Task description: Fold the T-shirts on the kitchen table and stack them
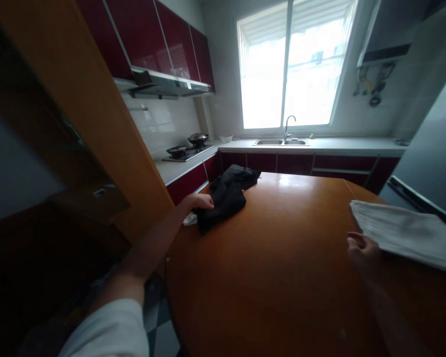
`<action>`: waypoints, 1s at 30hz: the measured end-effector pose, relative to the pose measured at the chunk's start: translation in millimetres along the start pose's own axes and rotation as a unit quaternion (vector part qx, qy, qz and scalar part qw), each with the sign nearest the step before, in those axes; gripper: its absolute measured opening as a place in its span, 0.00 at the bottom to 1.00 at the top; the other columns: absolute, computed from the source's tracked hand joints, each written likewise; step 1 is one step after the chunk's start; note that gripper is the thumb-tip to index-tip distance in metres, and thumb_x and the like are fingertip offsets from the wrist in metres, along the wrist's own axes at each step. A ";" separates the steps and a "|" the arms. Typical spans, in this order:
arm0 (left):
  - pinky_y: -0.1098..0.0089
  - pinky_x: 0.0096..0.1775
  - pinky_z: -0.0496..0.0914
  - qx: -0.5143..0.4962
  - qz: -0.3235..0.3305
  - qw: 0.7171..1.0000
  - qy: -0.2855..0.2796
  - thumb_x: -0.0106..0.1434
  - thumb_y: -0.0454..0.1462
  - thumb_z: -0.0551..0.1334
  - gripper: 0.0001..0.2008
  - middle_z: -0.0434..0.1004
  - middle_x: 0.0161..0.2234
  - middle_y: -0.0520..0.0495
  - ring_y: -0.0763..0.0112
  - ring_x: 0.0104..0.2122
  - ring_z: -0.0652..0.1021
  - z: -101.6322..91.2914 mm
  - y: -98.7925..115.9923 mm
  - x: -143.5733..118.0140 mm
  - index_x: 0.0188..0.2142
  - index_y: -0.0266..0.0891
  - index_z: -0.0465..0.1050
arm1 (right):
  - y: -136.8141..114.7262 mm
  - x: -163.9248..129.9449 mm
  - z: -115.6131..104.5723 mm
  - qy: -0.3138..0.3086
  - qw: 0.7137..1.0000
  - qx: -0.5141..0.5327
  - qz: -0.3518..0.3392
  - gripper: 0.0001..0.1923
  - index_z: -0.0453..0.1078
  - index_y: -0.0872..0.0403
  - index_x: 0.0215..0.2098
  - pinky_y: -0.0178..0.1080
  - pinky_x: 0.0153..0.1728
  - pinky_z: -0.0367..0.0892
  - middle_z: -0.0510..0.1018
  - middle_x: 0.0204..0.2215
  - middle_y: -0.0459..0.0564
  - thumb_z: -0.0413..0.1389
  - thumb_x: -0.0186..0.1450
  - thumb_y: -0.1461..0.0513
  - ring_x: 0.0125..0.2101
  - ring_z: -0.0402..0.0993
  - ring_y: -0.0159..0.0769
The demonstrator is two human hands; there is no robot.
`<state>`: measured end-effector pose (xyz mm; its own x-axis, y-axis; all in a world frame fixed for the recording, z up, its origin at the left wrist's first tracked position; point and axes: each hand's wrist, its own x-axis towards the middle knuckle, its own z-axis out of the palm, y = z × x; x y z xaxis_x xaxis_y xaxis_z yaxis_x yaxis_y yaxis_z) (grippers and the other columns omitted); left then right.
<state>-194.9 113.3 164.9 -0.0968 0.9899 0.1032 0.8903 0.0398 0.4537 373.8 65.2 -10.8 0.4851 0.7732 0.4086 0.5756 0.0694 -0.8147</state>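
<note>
black cloth [226, 197] is seen crumpled at the far left edge of the round wooden table [282, 267], near the corner of a doorframe. the left hand [200, 201] is laid on its near left end, fingers curled over the fabric; whether a fold is actually pinched cannot be told. the right hand [362, 248] is held loosely curled, closed on nothing, just beside the near corner of a folded white towel [405, 233] on the table's right side. the two hands are kept well apart. the dark garment is judged light, soft and limp, likely to sag and unfold when lifted, so an edge or a bunched fold is best gripped. a sink [280, 142] and stove [188, 151] are seen beyond.
</note>
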 end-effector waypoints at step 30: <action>0.22 0.57 0.46 0.130 -0.146 0.980 0.039 0.66 0.55 0.52 0.32 0.42 0.74 0.40 0.26 0.69 0.47 127.3 -57.8 -3.2 0.68 0.53 0.62 | -7.1 6.8 -0.4 -0.036 0.997 -0.028 -0.067 0.20 0.75 0.59 0.42 0.47 0.49 0.67 0.78 0.41 0.61 0.49 0.61 0.57 0.43 0.74 0.47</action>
<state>-189.4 125.1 25.7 -0.3892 0.9181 0.0744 0.9016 0.3631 0.2350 373.3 69.7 -2.1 0.3542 0.8027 0.4798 0.6687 0.1413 -0.7300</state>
